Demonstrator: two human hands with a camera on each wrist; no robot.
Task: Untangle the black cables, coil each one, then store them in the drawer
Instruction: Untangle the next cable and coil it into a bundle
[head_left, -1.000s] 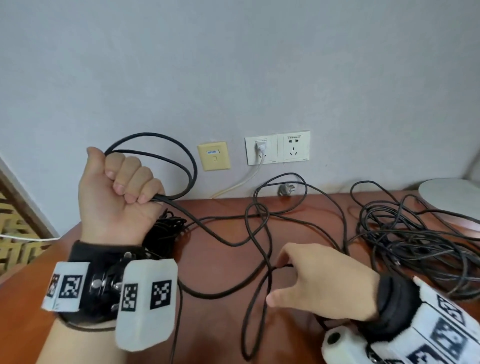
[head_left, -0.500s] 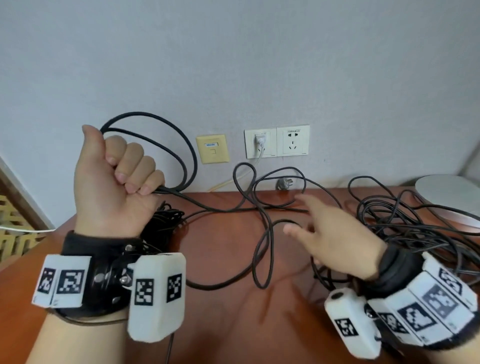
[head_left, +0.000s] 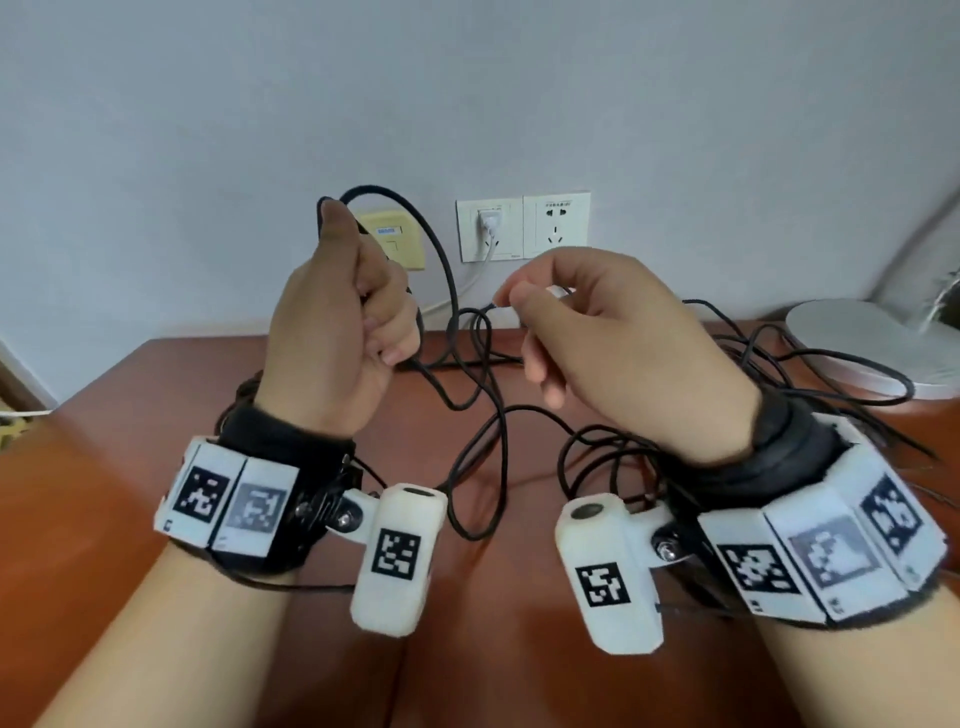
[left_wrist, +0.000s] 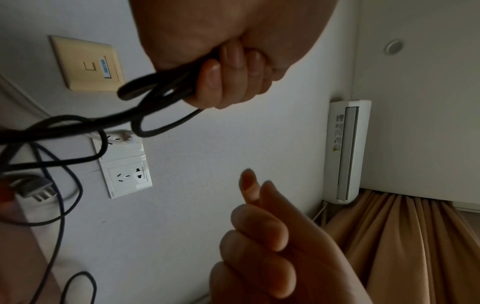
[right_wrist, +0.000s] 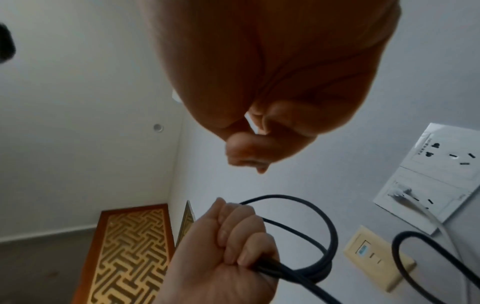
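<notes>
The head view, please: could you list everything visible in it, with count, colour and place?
black cables: several, tangled, on the table
table: one, reddish-brown
wall sockets: two, white, on the wall
white plug and cord: one, in the left socket
network plate: one, yellow, left of the sockets
round lamp base: one, grey, far right
left hand: grips a cable loop
right hand: pinches a strand

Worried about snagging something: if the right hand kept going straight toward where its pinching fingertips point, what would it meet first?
Most likely the black cable loop hanging from the left hand, then that fist itself. The right hand pinches a strand with fingertips aimed at the left hand; depth between them is unclear.
</notes>
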